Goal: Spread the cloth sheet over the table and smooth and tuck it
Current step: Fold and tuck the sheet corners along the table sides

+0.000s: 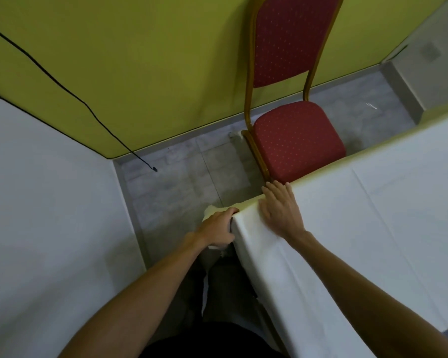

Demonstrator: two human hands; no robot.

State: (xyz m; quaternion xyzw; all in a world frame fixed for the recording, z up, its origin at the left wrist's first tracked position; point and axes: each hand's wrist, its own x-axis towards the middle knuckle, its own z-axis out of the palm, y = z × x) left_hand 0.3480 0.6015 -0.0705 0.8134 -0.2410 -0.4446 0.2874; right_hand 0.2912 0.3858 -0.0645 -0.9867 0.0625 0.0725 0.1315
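Observation:
A white cloth sheet [373, 215] lies over the table, covering its top from the middle to the right edge of the view. My left hand [217, 228] is at the table's near left corner, its fingers curled around the hanging cloth at that corner. My right hand [279, 208] rests flat on the cloth just right of the corner, fingers spread and pointing to the far edge. A fold of cloth hangs down the table's left side below my left hand. The table itself is hidden under the sheet.
A red padded chair [295, 140] with a gold frame stands right behind the table's far edge. A yellow-green wall [140, 60] rises beyond, a white wall [49, 202] on the left. A black cable [88, 107] hangs down to the grey tiled floor [179, 177].

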